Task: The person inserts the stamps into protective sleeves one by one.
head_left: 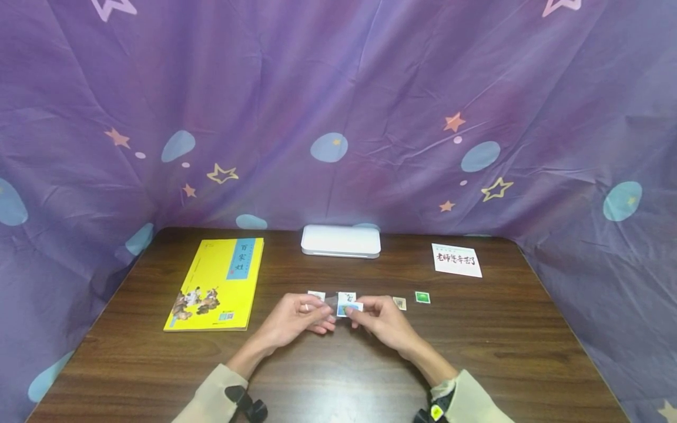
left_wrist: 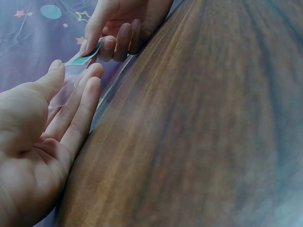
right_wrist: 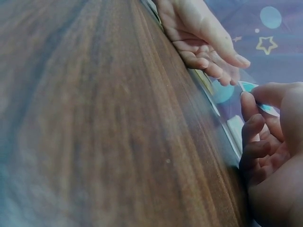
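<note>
My left hand (head_left: 298, 319) holds a small clear plastic sleeve (left_wrist: 71, 87) between thumb and fingers. A stamp (head_left: 349, 309) with a blue-green picture and white border is pinched in my right hand (head_left: 386, 323). In the left wrist view the stamp's edge meets the far end of the sleeve, and the two overlap there. Beyond the hands lies a white stamp (head_left: 347, 296) with a dark figure, and another pale stamp (head_left: 316, 294) sits behind my left fingers. Right of my right hand are a brownish stamp (head_left: 399, 303), partly hidden, and a green stamp (head_left: 422, 297).
A yellow book (head_left: 217, 288) lies at the left of the brown wooden table (head_left: 338, 382). At the back edge stands a white rounded case (head_left: 341, 241). A white card (head_left: 456, 260) with red and dark handwriting is at the back right. Purple cloth (head_left: 338, 88) hangs behind.
</note>
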`<state>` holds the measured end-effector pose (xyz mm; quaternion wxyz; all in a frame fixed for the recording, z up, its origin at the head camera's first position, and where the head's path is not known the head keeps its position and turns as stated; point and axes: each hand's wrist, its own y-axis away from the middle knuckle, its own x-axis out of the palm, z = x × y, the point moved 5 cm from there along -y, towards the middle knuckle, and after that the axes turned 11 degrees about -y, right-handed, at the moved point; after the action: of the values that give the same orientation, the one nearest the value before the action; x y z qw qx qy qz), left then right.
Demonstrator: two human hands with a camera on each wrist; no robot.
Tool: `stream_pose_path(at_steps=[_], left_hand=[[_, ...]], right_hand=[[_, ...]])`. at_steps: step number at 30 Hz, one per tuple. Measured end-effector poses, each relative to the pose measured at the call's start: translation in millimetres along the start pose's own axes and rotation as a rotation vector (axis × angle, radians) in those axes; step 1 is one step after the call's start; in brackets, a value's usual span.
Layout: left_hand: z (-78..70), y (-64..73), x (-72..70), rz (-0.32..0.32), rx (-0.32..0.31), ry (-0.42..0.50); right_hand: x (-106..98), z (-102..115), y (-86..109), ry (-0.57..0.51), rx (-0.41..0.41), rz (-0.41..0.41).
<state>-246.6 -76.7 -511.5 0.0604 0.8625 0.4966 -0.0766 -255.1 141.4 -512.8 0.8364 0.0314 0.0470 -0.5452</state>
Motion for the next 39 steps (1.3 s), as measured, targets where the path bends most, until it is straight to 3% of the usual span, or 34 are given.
stream_pose_path(at_steps=[9, 28, 33, 39], left_hand=[[2.4, -0.9, 0.1, 0.005, -0.016, -0.016], [3.1, -0.8, 2.4, 0.013, -0.018, -0.065], [1.8, 0.1, 2.2, 0.023, -0.006, -0.078], [1.8, -0.4, 0.7, 0.01, -0.017, -0.039]], right_hand=[[0.5, 1.4, 0.2, 0.014, 0.01, 0.003], [5.9, 2.9, 2.5, 0.035, -0.015, 0.088], [5.3, 1.2, 1.9, -0.013, 0.01, 0.094], [-0.2, 0.7, -0.1, -0.112, 0.023, 0.047]])
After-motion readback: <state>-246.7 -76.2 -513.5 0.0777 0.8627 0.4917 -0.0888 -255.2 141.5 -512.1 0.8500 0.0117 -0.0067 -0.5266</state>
